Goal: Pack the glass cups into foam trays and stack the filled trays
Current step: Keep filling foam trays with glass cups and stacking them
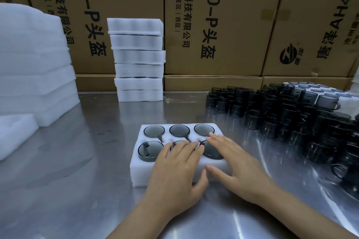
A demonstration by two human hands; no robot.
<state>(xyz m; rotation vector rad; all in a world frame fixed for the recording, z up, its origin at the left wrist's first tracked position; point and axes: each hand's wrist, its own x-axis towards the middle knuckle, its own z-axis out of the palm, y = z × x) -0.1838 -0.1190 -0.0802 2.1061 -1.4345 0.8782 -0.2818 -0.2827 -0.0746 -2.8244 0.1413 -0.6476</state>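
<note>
A white foam tray [167, 175] with six dark glass cups [179, 130] is laid on the shiny surface [81, 161]. It is pressed by the left hand [174, 172] and right hand [239, 167], each grip released, fingers flat. Filled trays [138, 60] are stacked behind.

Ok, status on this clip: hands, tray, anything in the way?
Both hands flat, left hand and right hand on the tray. All six slots hold cups. Path to the stack behind looks open.
</note>
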